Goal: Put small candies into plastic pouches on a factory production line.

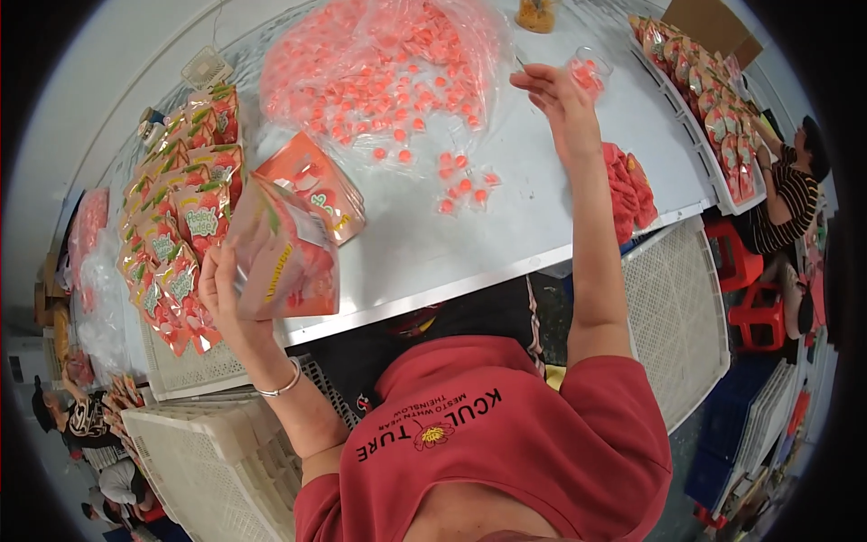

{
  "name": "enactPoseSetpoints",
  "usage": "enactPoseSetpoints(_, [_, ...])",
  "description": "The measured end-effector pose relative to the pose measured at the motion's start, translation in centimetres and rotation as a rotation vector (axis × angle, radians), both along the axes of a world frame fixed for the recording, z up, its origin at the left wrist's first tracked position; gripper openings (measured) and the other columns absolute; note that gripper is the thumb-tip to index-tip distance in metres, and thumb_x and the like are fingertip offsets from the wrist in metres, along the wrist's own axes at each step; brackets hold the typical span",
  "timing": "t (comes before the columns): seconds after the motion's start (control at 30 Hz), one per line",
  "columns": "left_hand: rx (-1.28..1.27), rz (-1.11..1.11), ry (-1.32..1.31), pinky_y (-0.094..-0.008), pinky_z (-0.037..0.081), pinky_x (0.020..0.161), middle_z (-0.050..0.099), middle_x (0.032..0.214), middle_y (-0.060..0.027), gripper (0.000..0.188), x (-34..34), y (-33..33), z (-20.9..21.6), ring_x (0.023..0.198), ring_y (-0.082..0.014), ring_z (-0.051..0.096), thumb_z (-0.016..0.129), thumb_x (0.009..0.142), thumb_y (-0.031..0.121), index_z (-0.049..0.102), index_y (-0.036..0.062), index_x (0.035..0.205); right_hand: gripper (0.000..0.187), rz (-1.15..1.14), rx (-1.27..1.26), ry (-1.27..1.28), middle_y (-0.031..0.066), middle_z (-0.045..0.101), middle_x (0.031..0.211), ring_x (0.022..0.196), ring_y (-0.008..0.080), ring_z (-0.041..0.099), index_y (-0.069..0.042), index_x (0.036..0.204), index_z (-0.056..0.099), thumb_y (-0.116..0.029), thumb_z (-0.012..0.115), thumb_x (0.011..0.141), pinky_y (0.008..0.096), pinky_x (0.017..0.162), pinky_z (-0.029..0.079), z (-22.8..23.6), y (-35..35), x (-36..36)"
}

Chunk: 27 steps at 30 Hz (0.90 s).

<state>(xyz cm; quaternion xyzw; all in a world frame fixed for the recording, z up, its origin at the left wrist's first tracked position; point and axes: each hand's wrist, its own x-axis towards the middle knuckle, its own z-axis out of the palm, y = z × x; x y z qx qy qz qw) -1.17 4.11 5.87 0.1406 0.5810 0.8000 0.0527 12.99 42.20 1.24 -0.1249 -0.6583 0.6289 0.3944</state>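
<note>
My left hand [222, 287] grips a red and pink candy pouch [287, 262] by its side, tilted above the near left part of the table. Beside it on the table lies a stack of flat orange-red pouches [318, 185]. Reaching far over the table, my right hand [558, 101] has its fingers stretched out, with nothing visible in them. Just past that hand is a small transparent cup [591, 69] holding wrapped red candies. A large plastic bag [388, 68] spills many individually wrapped candies, and a small group of wrapped candies [463, 185] lies nearer me.
Filled pouches [185, 217] stand in rows in a crate at left. Another crate [700, 135] of pouches is at right, by a co-worker [787, 194]. A crumpled red cloth [629, 194] lies near the table's edge. A jar [536, 14] stands at the back; stacked crates [199, 461] are below left.
</note>
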Motion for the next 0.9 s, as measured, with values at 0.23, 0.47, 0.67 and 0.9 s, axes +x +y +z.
enactPoseSetpoints(0.23, [-0.034,-0.007,0.029,-0.018,0.041,0.063,0.051,0.074,0.0037,0.016,0.3,-0.6,-1.1,0.07,-0.0029,0.046,0.058,0.087,0.016,0.054,0.0056,0.075,0.027,-0.063,0.321,-0.447,0.0078,0.065,0.1,0.094,0.016,0.06,-0.002,0.102,0.064,-0.024,0.053,0.091,0.028,0.081,0.045,-10.6,0.2,-1.6])
enactPoseSetpoints(0.47, [-0.087,0.063,-0.02,-0.0184,0.04,0.065,0.05,0.073,0.0036,0.019,0.5,-0.4,-1.4,0.07,-0.0027,0.045,0.057,0.087,0.014,0.05,0.0076,0.071,0.022,-0.155,0.808,-0.624,0.0112,0.06,0.087,0.075,0.0275,0.057,-0.006,0.092,0.065,-0.014,0.068,0.072,0.034,0.07,0.047,-14.7,-0.3,-0.1])
enactPoseSetpoints(0.67, [-0.067,-0.055,0.03,-0.0191,0.041,0.064,0.05,0.073,0.0036,0.018,0.6,0.9,-1.2,0.07,-0.0028,0.047,0.058,0.087,0.015,0.05,0.0077,0.073,0.014,-0.401,1.012,-0.694,0.0125,0.059,0.088,0.079,0.0293,0.057,-0.005,0.085,0.066,-0.013,0.066,0.073,0.0373,0.073,0.046,-11.5,2.1,-4.6])
enactPoseSetpoints(0.9, [-0.08,-0.074,0.057,-0.0187,0.041,0.065,0.05,0.072,0.0037,0.018,0.0,0.2,-0.9,0.068,-0.0025,0.046,0.057,0.087,0.015,0.05,0.0077,0.072,0.021,-0.089,0.669,-0.785,0.0126,0.061,0.092,0.087,0.0283,0.059,-0.006,0.087,0.066,-0.018,0.068,0.07,0.0369,0.077,0.046,-14.6,0.7,-4.7])
